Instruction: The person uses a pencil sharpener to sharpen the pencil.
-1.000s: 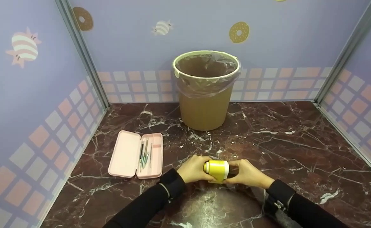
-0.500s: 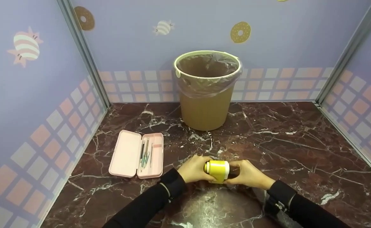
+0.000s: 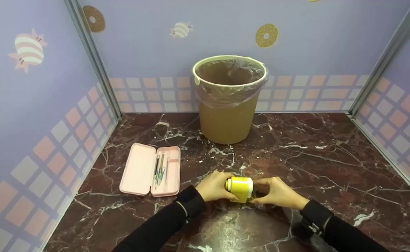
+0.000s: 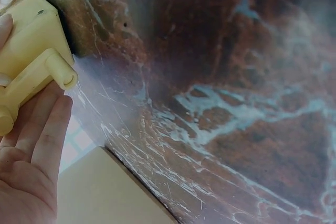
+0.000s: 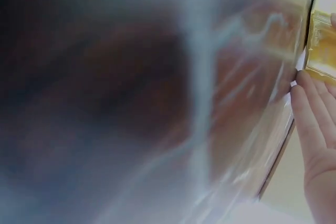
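Observation:
A yellow pencil sharpener [image 3: 239, 189] with a white end lies between my two hands, low over the dark marble table. My left hand [image 3: 213, 186] grips its left side, thumb in front and the other fingers behind. In the left wrist view, its yellow crank handle [image 4: 37, 80] sticks out near my fingers. My right hand [image 3: 278, 194] is at the white end, thumb and fingertips on either side of it. The right wrist view shows a see-through yellow part [image 5: 323, 45] at my right fingers, cut off by the frame edge.
An open pink pencil case [image 3: 138, 171] with several pencils [image 3: 160, 173] in its tray lies to the left. A tan waste bin [image 3: 226, 122], lined with a clear bag, stands at the back. Patterned panels [image 3: 149, 42] enclose the marble table [image 3: 313, 164].
My right hand has shifted slightly to the right and its fingers stand a little wider from the white end. My left hand and the sharpener hold nearly still.

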Motion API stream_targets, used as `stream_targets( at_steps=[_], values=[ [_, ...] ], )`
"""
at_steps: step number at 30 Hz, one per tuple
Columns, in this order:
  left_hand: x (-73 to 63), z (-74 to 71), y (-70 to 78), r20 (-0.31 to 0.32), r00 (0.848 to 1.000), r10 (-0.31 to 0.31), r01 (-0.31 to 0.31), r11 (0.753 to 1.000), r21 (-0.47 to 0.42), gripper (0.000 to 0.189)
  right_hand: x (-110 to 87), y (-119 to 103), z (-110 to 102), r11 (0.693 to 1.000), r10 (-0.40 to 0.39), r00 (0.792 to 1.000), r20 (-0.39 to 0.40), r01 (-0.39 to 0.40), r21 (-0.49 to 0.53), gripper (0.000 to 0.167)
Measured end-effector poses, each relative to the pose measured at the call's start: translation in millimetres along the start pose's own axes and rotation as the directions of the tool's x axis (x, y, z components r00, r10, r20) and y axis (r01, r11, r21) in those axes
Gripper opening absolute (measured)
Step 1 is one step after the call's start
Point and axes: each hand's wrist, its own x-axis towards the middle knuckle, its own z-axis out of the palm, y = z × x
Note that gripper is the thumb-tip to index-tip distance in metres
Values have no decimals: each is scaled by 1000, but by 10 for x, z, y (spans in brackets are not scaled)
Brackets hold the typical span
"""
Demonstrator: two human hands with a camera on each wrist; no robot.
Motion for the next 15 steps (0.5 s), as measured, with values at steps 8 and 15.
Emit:
stream_targets(
  at_steps=[8, 15],
  values=[
    [-9, -16, -10, 4, 1000, -1, 1, 1000, -24, 52, -151, 88, -119, 999, 23, 1000, 11, -23, 24, 57],
    [4, 12, 18, 12, 1000, -15, 16, 999, -41, 53, -316, 165, -210, 999, 50, 999, -21, -50, -1, 57]
  ],
)
